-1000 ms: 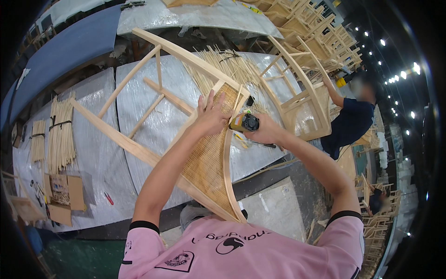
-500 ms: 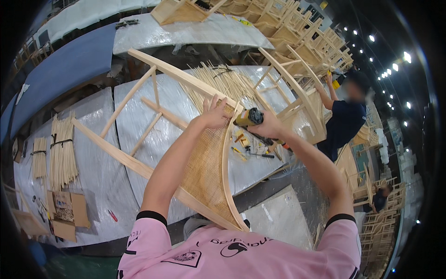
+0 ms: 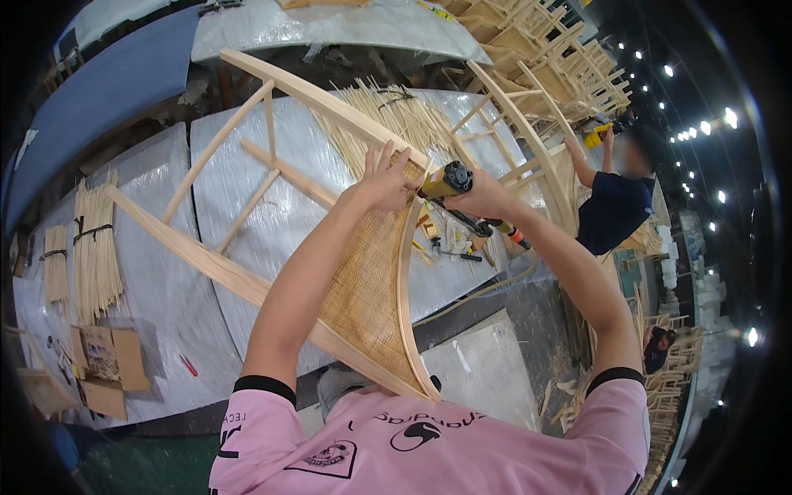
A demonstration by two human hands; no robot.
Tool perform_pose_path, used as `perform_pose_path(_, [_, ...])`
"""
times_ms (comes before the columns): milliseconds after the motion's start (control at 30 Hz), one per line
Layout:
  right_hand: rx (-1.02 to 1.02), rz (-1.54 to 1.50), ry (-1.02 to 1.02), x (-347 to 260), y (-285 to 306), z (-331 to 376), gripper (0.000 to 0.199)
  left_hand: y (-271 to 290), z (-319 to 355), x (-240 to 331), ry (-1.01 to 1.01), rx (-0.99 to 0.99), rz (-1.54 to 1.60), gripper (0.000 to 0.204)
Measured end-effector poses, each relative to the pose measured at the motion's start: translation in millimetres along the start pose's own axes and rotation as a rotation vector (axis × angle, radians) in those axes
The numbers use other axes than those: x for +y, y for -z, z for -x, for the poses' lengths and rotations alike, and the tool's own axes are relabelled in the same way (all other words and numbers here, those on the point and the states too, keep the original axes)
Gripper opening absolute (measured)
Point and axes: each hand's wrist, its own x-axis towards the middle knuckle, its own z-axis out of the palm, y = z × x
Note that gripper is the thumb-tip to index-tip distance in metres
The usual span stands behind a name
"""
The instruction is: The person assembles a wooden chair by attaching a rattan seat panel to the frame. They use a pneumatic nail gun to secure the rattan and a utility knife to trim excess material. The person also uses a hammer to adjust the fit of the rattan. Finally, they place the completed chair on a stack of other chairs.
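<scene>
A pale wooden chair frame [image 3: 318, 97] lies on its side on the bench, its legs pointing away to the left. Woven cane [image 3: 363, 285] fills its curved-edged panel, which reaches back to my body. My left hand [image 3: 386, 183] rests with spread fingers on the panel's far corner, against the frame and the cane. Just right of it, my right hand [image 3: 487, 200] grips a yellow-and-black air nail gun [image 3: 450, 180]. The gun's nose is at the curved rail [image 3: 404, 264] near that corner; the exact contact is hidden. An orange fitting shows below my right hand.
Loose thin wooden strips [image 3: 367, 111] lie beyond the frame; tied bundles [image 3: 95, 256] and an open cardboard box [image 3: 128, 359] are at left. Small tools [image 3: 458, 254] lie near the nail gun. At right, a person [image 3: 615, 210] works on another chair frame [image 3: 528, 132].
The view has shifted slightly. The nail gun has tilted a little and its orange fitting shows more. My left hand stays at the corner with fingers spread wider.
</scene>
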Motion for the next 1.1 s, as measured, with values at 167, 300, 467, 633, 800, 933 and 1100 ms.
perform_pose_path(167, [-0.056, 0.171, -0.033, -5.3, -4.6, -8.2, 0.035, -9.4, 2.1, 2.0, -0.013, -0.006, 0.000, 0.048])
perform_pose_path(300, [-0.067, 0.151, -0.122, -19.2, -3.3, -0.8, 0.032, -14.9, -4.9, 3.1, 0.008, 0.072, 0.028, 0.048])
perform_pose_path(467, [0.156, 0.101, 0.107, -5.2, -24.5, 8.6, 0.037, 1.7, 35.3, 10.4, 0.107, 0.082, -0.079, 0.050])
perform_pose_path(633, [0.052, -0.555, 0.032, 137.1, -126.6, 123.4, 0.054, -29.4, 230.7, 100.2, 0.098, 0.564, -0.073, 0.063])
perform_pose_path(800, [-0.266, -0.556, -0.291, 253.1, -277.0, 158.0, 0.042, -158.5, 376.6, 169.7, 0.652, 0.850, 0.420, 0.073])
perform_pose_path(933, [-0.322, -0.463, -0.245, 296.4, -332.3, 139.9, 0.052, -212.8, 374.6, 241.6, 0.719, 0.521, 0.883, 0.095])
perform_pose_path(1100, [-0.026, -0.369, -0.126, 424.9, -393.2, 59.8, 0.045, -248.1, 315.0, 324.4, 0.860, 0.444, 0.742, 0.138])
